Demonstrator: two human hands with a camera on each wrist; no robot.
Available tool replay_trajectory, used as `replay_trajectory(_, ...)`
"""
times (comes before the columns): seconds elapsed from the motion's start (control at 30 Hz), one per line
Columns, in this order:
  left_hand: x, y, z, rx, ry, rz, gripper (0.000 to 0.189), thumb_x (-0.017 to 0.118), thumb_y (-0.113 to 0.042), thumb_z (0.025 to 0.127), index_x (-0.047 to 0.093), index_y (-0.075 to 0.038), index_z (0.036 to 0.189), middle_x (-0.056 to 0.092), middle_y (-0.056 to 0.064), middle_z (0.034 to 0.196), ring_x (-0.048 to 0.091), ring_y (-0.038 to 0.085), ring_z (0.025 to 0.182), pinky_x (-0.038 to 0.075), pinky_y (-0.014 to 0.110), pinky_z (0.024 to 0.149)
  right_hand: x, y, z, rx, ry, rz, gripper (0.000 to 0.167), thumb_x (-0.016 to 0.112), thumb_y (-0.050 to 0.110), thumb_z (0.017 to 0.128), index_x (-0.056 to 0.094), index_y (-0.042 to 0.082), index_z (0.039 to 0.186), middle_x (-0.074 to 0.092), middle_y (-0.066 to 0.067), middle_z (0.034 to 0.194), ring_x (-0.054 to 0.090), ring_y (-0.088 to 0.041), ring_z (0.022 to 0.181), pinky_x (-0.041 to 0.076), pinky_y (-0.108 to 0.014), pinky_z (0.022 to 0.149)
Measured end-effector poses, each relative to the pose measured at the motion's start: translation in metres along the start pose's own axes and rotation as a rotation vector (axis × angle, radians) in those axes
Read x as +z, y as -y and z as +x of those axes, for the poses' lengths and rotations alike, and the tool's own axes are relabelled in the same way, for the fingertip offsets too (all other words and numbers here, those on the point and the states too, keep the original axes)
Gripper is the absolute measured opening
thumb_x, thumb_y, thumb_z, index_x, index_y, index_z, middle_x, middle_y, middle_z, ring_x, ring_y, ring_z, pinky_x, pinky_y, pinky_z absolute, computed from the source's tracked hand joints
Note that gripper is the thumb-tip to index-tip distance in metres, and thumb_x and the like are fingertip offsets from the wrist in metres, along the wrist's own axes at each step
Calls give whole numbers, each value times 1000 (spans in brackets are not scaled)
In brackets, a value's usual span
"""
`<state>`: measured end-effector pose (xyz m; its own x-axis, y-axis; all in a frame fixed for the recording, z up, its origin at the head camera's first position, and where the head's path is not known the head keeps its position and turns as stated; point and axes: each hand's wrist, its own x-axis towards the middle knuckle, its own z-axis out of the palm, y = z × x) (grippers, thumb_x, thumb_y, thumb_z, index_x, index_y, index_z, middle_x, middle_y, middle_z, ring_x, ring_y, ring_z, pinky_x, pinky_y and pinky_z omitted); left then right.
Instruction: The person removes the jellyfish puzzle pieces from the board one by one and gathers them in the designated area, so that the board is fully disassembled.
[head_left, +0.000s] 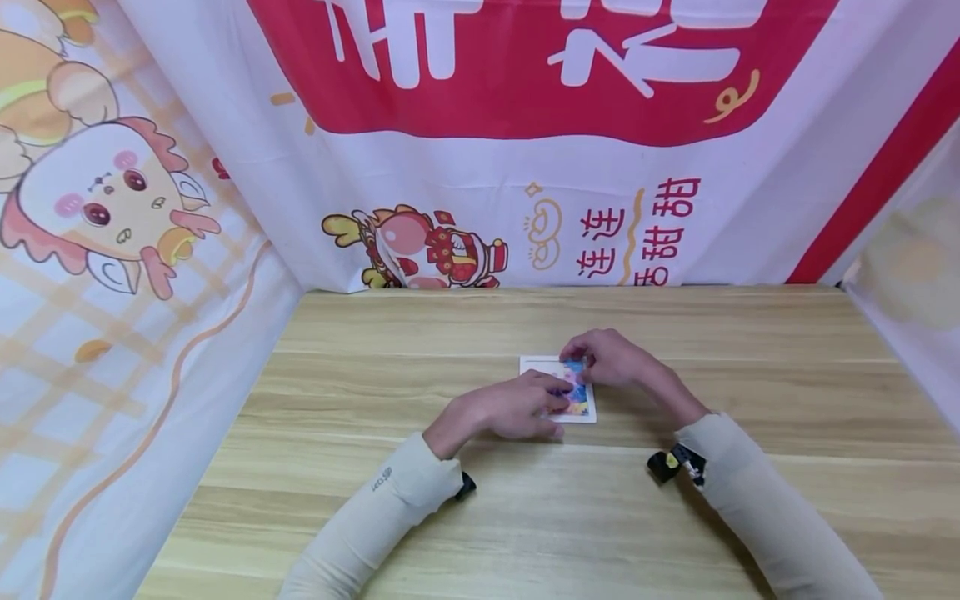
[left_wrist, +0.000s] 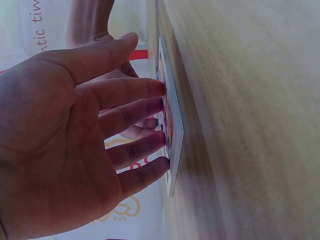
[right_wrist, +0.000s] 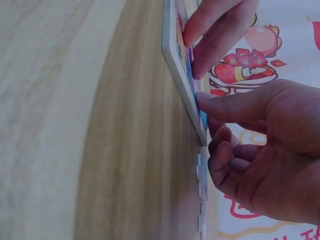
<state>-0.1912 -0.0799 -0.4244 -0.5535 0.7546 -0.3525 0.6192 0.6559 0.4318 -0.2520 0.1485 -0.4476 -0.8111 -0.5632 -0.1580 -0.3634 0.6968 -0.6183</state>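
A thin, flat board (head_left: 590,415) with a white border lies on the table, its picture blue, pink and yellow. The left hand (head_left: 521,406) reaches over it from the left, and its fingertips rest on the picture. In the left wrist view those fingers (left_wrist: 132,117) look spread and only slightly bent, the thumb standing clear. My right hand (head_left: 611,358) is at the far right corner of the board. The right wrist view shows its thumb touching the picture and the other fingers curled in. Whether anything lies between thumb and forefinger is hidden.
Small flat pieces (right_wrist: 202,177), apparently puzzle pieces, lie on the wooden table (head_left: 360,367) beyond the board in the right wrist view. A printed cloth (head_left: 465,175) hangs at the table's back edge, and another cartoon cloth (head_left: 112,275) stands at the left.
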Motion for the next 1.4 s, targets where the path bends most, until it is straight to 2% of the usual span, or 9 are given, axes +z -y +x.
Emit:
replay_trajectory(0.33,-1,1,-2,0,-4,-5,56,63,-39,109,54,-15,159,32,-1,178,25,24,166,27,43,136,-1,5,-1,60,-12,15,35,77,-2,90,75,10,123,75,-14,121,67,-24,98,58,-37,86)
replay_trajectory(0.5,-1,0,-2,-8,-1,-11,57,63,-39,109,53,-15,159,31,0,178,25,24,166,26,44,136,-1,6,-4,87,-22,46,36,75,0,94,72,11,128,74,-15,125,69,-29,109,60,-43,93)
replay_trajectory(0.6,-1,0,-2,-9,-2,-14,57,63,-39,109,52,-14,159,31,0,178,24,24,166,26,43,136,-2,5,-6,111,-48,74,32,72,-1,96,71,10,125,73,-13,120,69,-28,109,60,-43,95)
replay_trajectory(0.7,-1,0,-3,-7,-4,-13,56,62,-39,109,53,-14,159,31,-1,178,24,24,166,26,43,136,-2,5,-8,126,-76,91,23,68,-1,97,73,9,117,73,-10,110,68,-26,101,59,-39,90)
replay_trajectory(0.83,-1,0,-3,-7,-4,-15,56,62,-39,109,53,-14,159,31,-1,178,24,23,166,25,43,136,-4,4,-9,106,-83,92,16,67,1,99,75,9,109,74,-9,103,66,-23,94,56,-33,81)
replay_trajectory(1.1,1,1,-3,-6,-8,-32,56,63,-39,109,53,-14,159,30,-1,178,24,24,166,25,44,136,-7,3,-11,64,-69,102,15,63,4,105,75,11,111,76,-12,108,66,-23,91,54,-30,74)
replay_trajectory(1.3,2,1,-2,2,-11,-23,56,63,-39,109,53,-15,159,31,-2,178,25,24,166,25,44,136,-9,-1,-13,52,-77,147,17,61,7,106,76,11,114,76,-9,111,67,-23,98,53,-31,80)
replay_trajectory(1.4,2,0,-2,4,-10,-14,56,63,-39,109,53,-15,159,32,-2,177,26,24,165,26,43,136,-11,-4,-15,57,-73,178,17,61,9,106,76,10,116,76,-10,111,66,-25,97,53,-31,78)
